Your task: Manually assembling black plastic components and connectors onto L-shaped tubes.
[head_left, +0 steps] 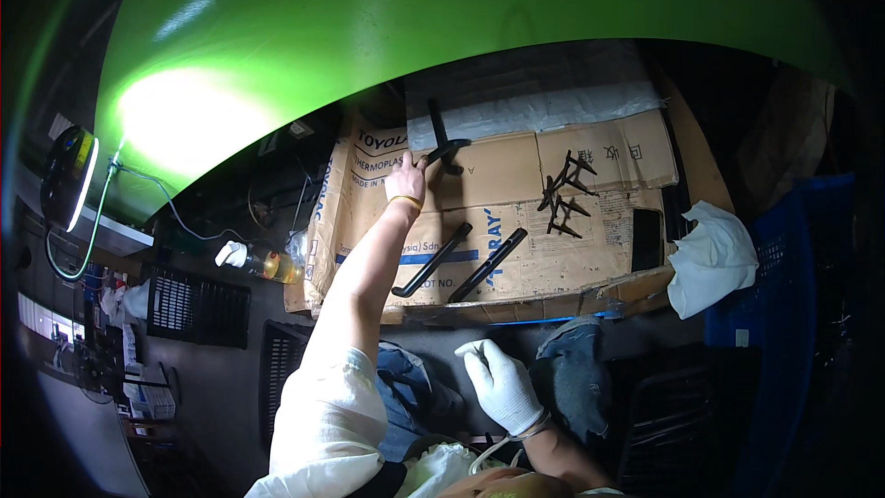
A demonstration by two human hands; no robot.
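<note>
White cotton glove covers the right hand (502, 385), low in the view at about 6 o'clock; its fingers are curled loosely with the forefinger pointing toward 11 o'clock, and it holds nothing, hovering over the knees in blue jeans (572, 378). Its wrist runs out of the frame at the lower edge.

Farther up, the bare left hand (406, 183) reaches to 12 o'clock along the flattened cardboard (516, 175). Its fingertips touch the lower end of a black bar (441, 140) that lies at the cardboard's far edge; whether the fingers pinch it or only rest on it I cannot tell, since the hand is small and seen from behind.

Between the hands, two more black handles (461, 261) lie side by side on the cardboard, slanted. At 2 o'clock of them sits a cluster of dark clips (564, 192), too small to make out. A white rag (710, 258) hangs at 3 o'clock.

Beyond everything curves a green panel (415, 28), cut off by the dark rim.
</note>
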